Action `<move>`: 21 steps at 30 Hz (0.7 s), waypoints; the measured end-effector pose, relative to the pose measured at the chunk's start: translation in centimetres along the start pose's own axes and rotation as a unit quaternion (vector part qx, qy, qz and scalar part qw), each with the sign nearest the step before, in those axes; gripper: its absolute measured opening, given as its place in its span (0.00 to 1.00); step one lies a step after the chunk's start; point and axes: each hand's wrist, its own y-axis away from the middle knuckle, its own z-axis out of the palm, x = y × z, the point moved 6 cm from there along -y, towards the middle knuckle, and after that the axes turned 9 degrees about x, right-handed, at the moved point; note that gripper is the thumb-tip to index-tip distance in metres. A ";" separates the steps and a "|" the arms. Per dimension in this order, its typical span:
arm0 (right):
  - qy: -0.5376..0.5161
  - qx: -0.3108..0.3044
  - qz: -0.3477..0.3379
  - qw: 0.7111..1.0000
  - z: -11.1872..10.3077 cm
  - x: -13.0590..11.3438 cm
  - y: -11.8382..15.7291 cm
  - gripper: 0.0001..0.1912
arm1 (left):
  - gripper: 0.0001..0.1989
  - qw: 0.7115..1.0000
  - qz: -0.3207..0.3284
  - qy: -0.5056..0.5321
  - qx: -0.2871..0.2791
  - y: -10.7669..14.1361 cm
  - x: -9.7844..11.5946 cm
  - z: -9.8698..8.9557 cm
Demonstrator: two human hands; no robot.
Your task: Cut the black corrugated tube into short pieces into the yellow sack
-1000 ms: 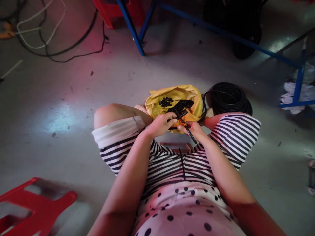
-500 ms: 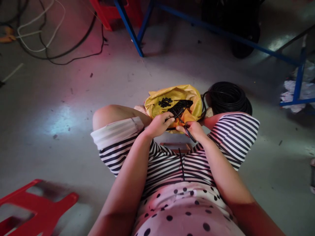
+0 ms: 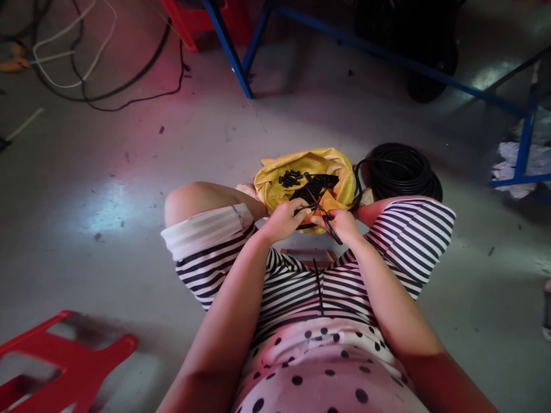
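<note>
My right hand [image 3: 341,225] is closed on a pair of scissors [image 3: 333,230] with black handles; the blades point up and left over a yellow bag [image 3: 278,166]. My left hand [image 3: 287,219] is closed at the fingertips on a thin black cable [image 3: 313,207], close to the blades. Whether it is solid cable or hollow tubing cannot be made out. Several short black cut pieces [image 3: 291,178] lie inside the open bag, with more piled below the blades. Both hands are over the bag's near rim.
Right of the bag, a coil of black cable [image 3: 402,172] lies on the floor, one strand running toward the bag. A blue metal frame [image 3: 383,51] crosses the back. Red stools [image 3: 73,361] stand at lower left and top. Loose cables [image 3: 129,92] lie at upper left.
My left hand has shifted slightly right, closer to my right hand. The scissor blades have moved a little, and the black cable shows more clearly between the hands.
</note>
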 end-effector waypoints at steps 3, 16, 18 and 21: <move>-0.108 0.006 0.011 0.994 0.1 0.0 0.1 0.27 | 0.10 1.000 -0.005 0.009 -0.002 0.1 0.2 0.2; -0.419 0.095 0.025 0.903 -1.6 -0.9 0.6 0.22 | 0.18 0.980 -0.015 0.159 -0.116 1.0 1.2 1.4; -0.394 0.098 0.023 0.914 -1.6 -0.8 0.6 0.23 | 0.18 0.984 -0.022 0.173 -0.046 0.6 1.2 0.4; -0.333 0.056 0.011 0.941 -1.1 -1.1 0.8 0.27 | 0.17 0.978 -0.019 0.200 0.051 0.2 1.0 -1.0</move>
